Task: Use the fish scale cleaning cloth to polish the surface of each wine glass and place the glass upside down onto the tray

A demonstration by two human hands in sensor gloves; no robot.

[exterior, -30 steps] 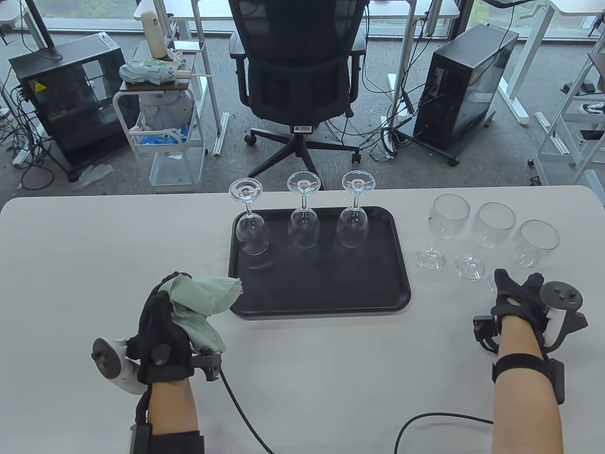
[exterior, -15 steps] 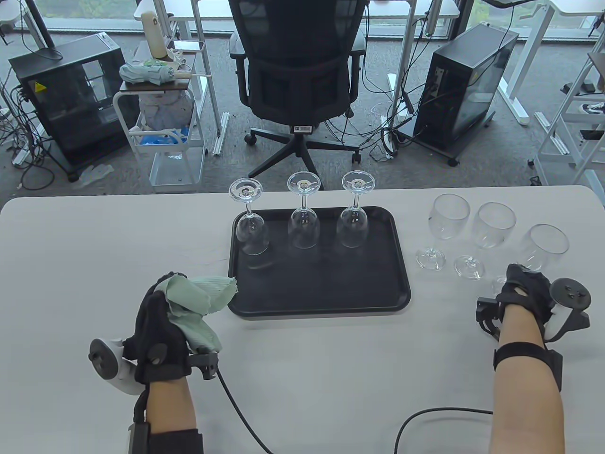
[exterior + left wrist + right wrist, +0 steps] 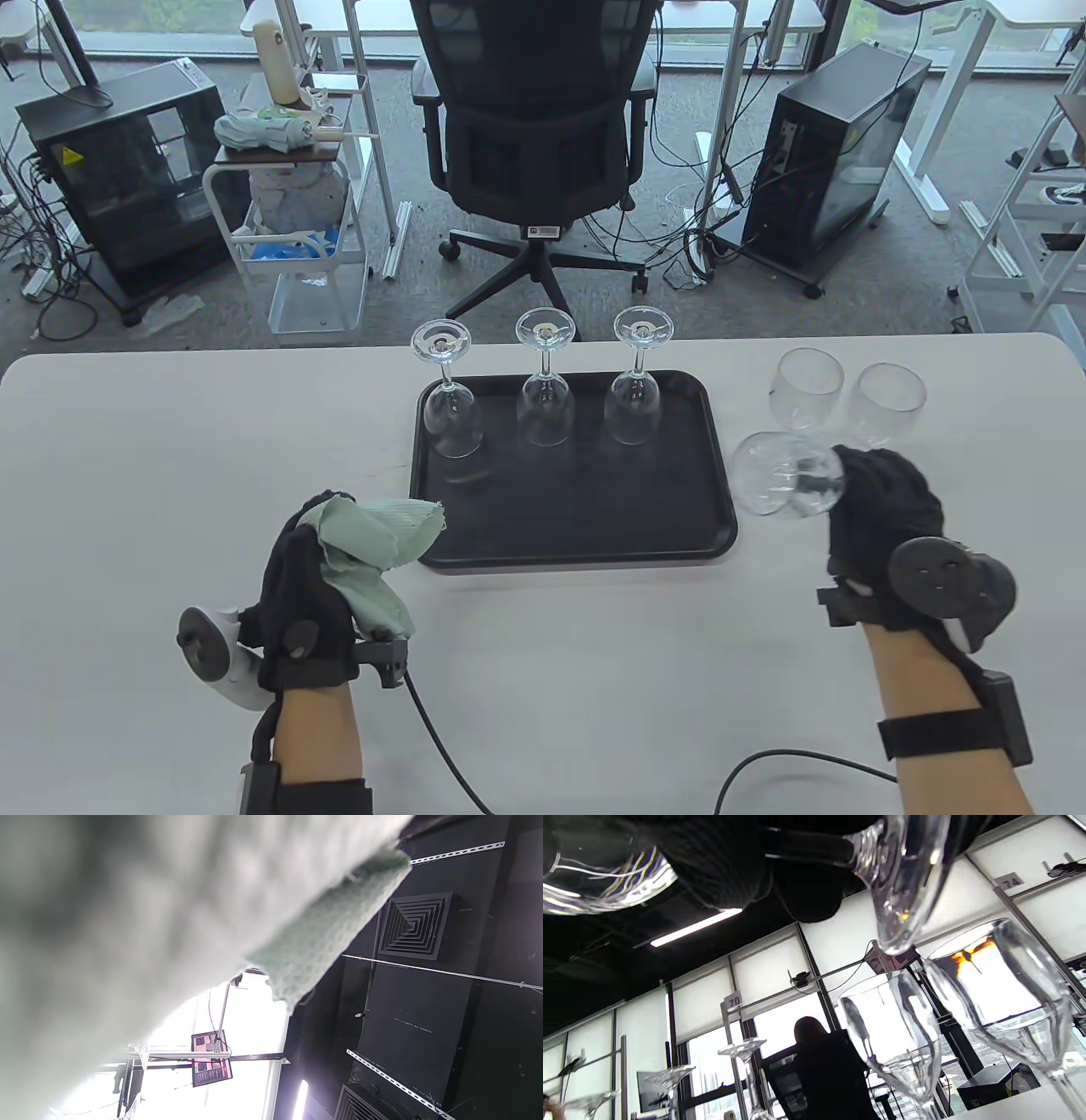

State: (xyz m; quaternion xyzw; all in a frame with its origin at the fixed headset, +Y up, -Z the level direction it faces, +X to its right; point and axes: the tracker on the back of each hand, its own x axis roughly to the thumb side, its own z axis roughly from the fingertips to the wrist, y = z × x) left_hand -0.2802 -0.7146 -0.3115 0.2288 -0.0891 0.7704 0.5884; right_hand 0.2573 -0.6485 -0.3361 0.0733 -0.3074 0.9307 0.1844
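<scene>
Green cloth (image 3: pixel 369 552) gripped in left hand (image 3: pixel 310 594), tilted wine glass (image 3: pixel 785 484) in right hand (image 3: pixel 882 518); window tags "70", "74"

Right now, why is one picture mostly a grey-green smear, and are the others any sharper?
Left wrist view: the cleaning cloth hangs right against the lens, so most is out of focus; only its tip shows weave. Right wrist view: bright windows backlight the upright glasses. Table view: sharp, evenly lit; the held glass looks slightly smeared.

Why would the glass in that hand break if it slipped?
The glass looks thin and clear, so it is probably fragile. Its smooth bowl may be slippery in the gloved right hand. Lying tilted, it would likely roll if set down sideways.
</scene>
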